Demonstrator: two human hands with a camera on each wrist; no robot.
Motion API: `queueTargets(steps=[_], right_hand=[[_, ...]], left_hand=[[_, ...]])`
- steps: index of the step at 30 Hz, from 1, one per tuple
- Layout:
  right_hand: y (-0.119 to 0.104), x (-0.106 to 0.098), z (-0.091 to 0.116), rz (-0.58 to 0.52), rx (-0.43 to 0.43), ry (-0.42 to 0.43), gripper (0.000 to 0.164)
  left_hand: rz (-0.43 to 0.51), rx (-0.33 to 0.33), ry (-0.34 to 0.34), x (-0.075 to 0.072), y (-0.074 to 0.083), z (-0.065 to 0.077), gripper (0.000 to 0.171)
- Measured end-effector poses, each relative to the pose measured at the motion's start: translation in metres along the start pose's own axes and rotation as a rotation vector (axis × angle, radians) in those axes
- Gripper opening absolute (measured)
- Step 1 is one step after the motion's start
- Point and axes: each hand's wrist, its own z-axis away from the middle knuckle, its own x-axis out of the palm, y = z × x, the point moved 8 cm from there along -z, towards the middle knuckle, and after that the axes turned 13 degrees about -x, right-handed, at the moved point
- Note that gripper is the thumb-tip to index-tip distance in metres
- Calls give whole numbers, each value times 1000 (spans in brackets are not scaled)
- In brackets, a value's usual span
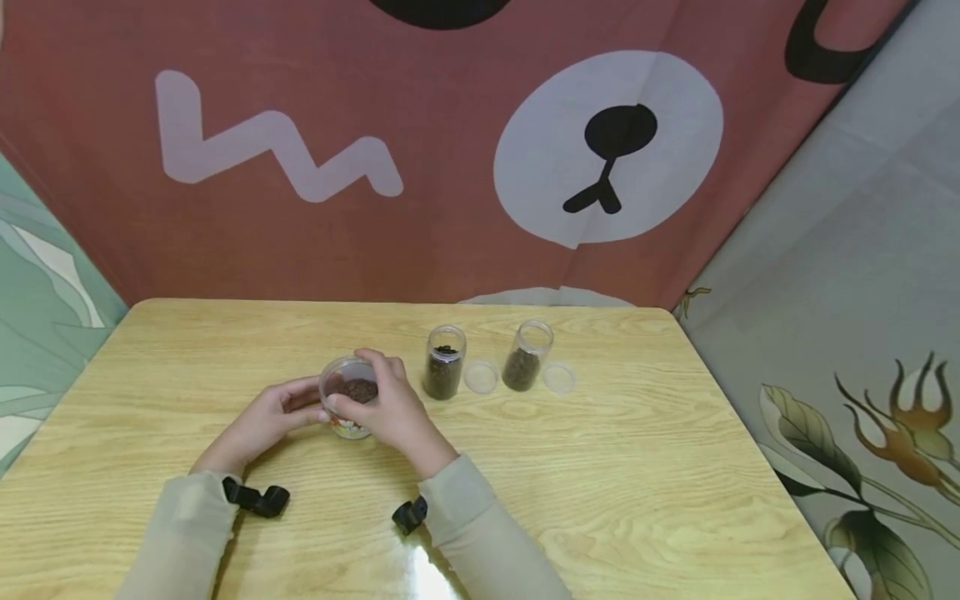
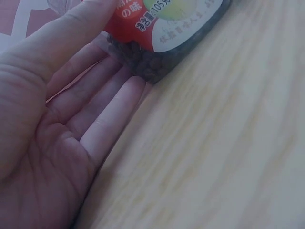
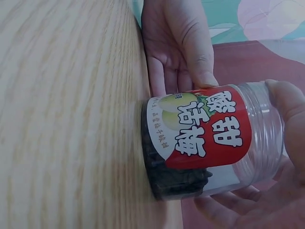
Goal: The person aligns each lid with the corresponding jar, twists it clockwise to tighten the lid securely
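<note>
A clear, lidless plastic jar (image 1: 349, 427) with a red printed label (image 3: 209, 129) stands upright on the table. Dark brown pieces fill its lower part. My left hand (image 1: 272, 418) holds it low on the left side, thumb on the label and fingers around the back, as the left wrist view shows. From the right, my right hand (image 1: 393, 408) grips the upper rim between thumb and fingers. In the right wrist view, part of the jar's far side is hidden.
Right of the hands stand two open clear jars, one (image 1: 444, 367) nearer and another (image 1: 527, 358) farther right, both holding dark contents. Beside each lies a clear round lid, one (image 1: 481, 377) between the jars and one (image 1: 559, 378) at the right. The wooden table (image 1: 637, 467) ends at a cloth backdrop.
</note>
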Motion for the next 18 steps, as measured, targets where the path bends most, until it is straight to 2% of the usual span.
queueTargets(steps=[8,18], right_hand=[[1,-5,1,44,-5,57,77],[-3,-7,-2,171,8,115,79]], left_hand=[[-10,1,1,1,0,0,58],[-16,-2,-7,1,0,-1,57]])
